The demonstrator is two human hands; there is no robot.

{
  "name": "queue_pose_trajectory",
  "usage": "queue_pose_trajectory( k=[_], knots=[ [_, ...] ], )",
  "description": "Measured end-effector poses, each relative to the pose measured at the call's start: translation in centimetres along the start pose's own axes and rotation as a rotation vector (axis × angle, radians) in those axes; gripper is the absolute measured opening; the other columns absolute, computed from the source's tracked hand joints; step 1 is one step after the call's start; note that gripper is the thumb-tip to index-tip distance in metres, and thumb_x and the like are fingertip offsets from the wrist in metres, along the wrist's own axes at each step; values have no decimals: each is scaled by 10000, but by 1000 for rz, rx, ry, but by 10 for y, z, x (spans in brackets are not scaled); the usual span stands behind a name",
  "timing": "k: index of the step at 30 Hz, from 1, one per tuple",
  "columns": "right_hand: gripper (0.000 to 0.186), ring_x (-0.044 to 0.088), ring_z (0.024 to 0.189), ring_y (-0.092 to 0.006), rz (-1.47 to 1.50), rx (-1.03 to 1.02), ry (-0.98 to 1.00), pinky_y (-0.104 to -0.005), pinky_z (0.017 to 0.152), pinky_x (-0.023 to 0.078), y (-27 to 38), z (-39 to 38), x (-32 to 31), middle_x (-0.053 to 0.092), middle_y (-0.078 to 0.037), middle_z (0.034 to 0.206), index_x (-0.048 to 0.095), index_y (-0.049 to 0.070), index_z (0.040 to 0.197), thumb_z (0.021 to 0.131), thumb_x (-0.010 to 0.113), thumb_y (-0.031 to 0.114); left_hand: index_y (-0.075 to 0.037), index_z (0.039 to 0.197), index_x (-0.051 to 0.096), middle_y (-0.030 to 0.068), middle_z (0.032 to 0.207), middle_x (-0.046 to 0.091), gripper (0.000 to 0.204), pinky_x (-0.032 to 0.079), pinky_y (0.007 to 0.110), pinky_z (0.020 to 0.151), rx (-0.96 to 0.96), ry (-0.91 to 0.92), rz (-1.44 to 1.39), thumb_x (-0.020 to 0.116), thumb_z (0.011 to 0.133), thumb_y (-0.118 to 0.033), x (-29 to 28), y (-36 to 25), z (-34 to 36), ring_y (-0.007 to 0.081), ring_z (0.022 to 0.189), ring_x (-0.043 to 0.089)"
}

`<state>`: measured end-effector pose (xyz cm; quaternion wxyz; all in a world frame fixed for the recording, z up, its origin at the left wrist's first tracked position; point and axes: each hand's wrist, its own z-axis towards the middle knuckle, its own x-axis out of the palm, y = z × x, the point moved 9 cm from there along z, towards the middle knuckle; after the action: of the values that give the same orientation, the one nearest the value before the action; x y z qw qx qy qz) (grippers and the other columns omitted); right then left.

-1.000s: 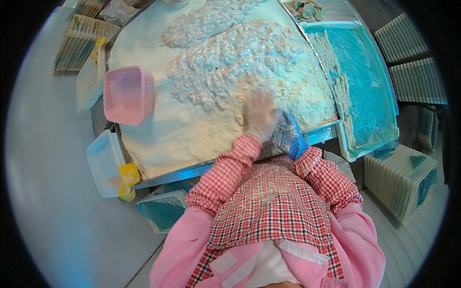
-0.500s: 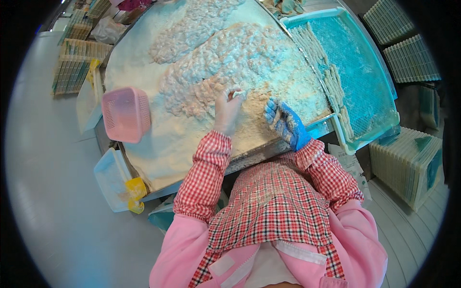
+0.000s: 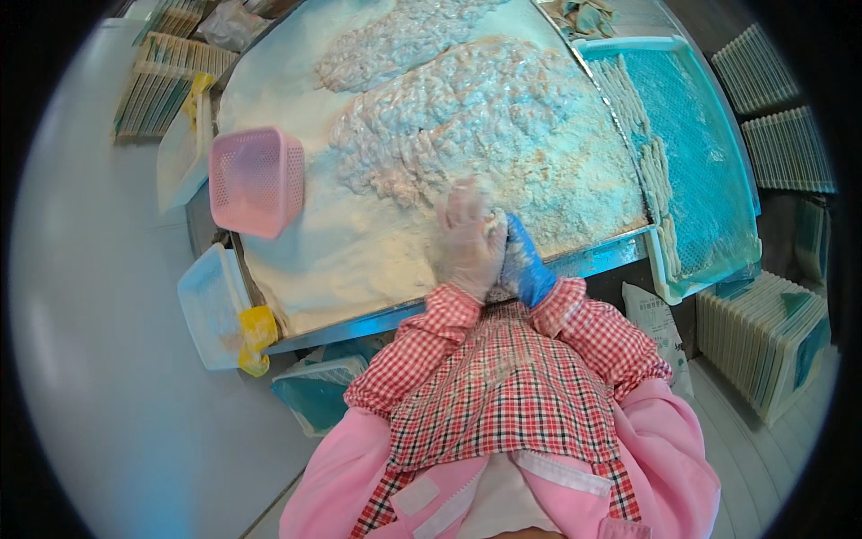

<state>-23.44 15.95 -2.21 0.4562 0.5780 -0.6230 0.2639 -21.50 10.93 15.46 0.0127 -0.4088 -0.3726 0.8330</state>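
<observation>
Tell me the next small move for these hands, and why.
Probably a gentle roll of the left hand against the right hand: they meet beside the near edge of the table, a pale lump seems to show between them, and the tray on the right holds long pale strips.

The table (image 3: 597, 256) has a metal edge along its near side, and a thick coat of white powder (image 3: 350, 269) covers much of its top. Two wet, lumpy, pale mounds lie on it: a large mound (image 3: 458, 103) across the middle and a narrower mound (image 3: 404, 40) beyond. Crumbly, floury bits (image 3: 579, 193) spread to the right, reaching the raised rim (image 3: 621, 135). A pink basket (image 3: 256, 182) sits at the left edge.
</observation>
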Motion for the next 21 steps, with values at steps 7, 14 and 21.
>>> queue_pose_trajectory(
  k=[7, 14, 21],
  knots=[
    [518, 227, 1383, -293, 329, -212, 158, -447, 1126, 218, -45, 22, -2, 190, -122, 1500, 262, 96, 1439, 958, 414, 213, -163, 1481, 206, 55, 1536, 218, 562, -1, 447, 1159, 143, 311, 40, 325, 984, -399, 30, 39, -25, 273, 1430, 128],
    [537, 392, 1286, -261, 173, -228, 132, -398, 1065, 358, -67, 43, -51, 310, -148, 1453, 253, 72, 1447, 992, 392, 322, -86, 1401, 395, 137, 1475, 336, 536, 67, 454, 1153, 67, 293, -65, 405, 965, -398, 32, 51, -40, 309, 1399, 219],
    [377, 529, 786, -142, -242, 8, -111, -278, 661, 459, -46, 22, 0, 539, -29, 968, 501, 102, 1145, 989, 401, 430, -3, 1395, 316, 213, 1463, 314, 645, 246, 461, 1104, -274, 527, 698, 508, 908, -379, -10, 187, -83, 341, 1348, 312]
  ],
)
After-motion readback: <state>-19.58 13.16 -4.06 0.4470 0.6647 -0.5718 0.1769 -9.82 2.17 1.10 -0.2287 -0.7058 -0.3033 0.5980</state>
